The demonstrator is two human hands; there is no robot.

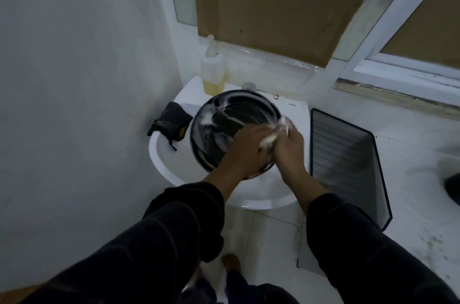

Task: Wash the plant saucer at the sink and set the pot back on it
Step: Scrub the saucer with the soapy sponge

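Scrubbing is the step in hand: the black saucer [231, 127] is held tilted over the white sink [171, 169], its inner face streaked with suds. The left hand [245, 152] lies across the saucer's near part, fingers curled against it; whether they grip the rim or only press on the face is hard to tell, since the hand is blurred. The right hand [290, 147] is closed on a pale, foamy sponge [268, 140] at the saucer's right rim, with more lather above its knuckles. By my reading the wash is about midway, so the next move calls for rinsing the foam off under the tap, which the saucer hides, then carrying the saucer back to the pot, which is not in view. A plastic soap bottle [212, 72] on the sink's back ledge holds a shallow band of yellow liquid at the bottom. A dark cloth [170, 123] lies on the sink's left rim. A wire mesh tray [346, 162] leans just right of the sink, with nothing in it.
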